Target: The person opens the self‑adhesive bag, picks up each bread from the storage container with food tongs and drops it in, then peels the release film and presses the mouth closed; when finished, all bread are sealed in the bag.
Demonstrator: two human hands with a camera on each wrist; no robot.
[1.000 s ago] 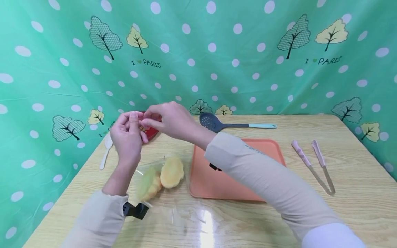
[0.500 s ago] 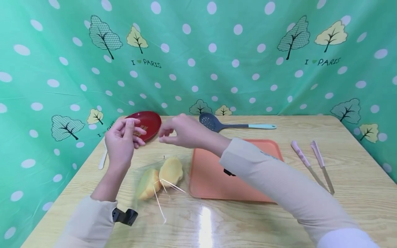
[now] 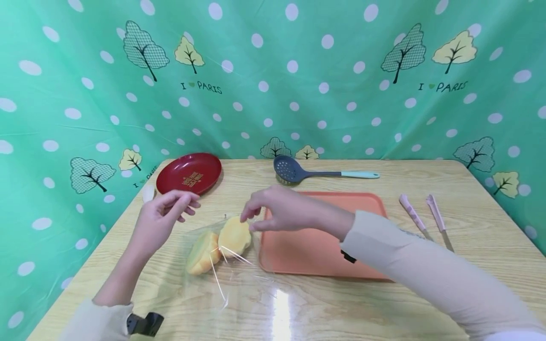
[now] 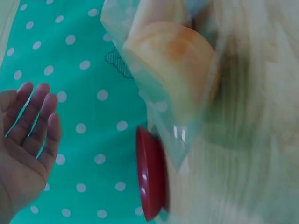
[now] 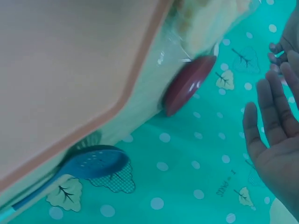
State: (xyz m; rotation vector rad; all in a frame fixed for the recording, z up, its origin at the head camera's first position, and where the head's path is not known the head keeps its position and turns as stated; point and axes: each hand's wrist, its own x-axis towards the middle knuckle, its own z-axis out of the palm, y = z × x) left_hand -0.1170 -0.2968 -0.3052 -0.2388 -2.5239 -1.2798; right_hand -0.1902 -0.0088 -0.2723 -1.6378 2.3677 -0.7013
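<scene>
Fingers of the right hand (image 3: 279,208) are bent loosely, thumb apart from them and nothing between, over the left edge of the orange tray (image 3: 324,251). The left hand (image 3: 168,208), well to the tray's left, has relaxed fingers and likewise holds nothing. Nearest to both, just left of the tray, lies a clear plastic bag (image 3: 230,279) with two bread rolls inside: the right roll (image 3: 234,237) close to the tray and the left roll (image 3: 202,255) leaning against it.

The bag looks thin and slick, likely to crinkle and slide; the rolls seem light and soft, easily dented by a hard pinch. A gentle hold round a roll's sides, or a pinch on the slack film on the person's side, would probably serve best. Which end is the bag's mouth cannot be told.

In the head view the right fingertips overlap the right roll, yet the right wrist view shows that hand well apart from the bag. The left wrist view gives the side wall of the red plate (image 3: 181,170), beyond the tray's left; only the head view shows its gold lettering, and the tongs (image 3: 414,218) right of the tray. The right wrist view shows the skimmer (image 3: 298,174), beyond the tray, casting a slotted shadow.
</scene>
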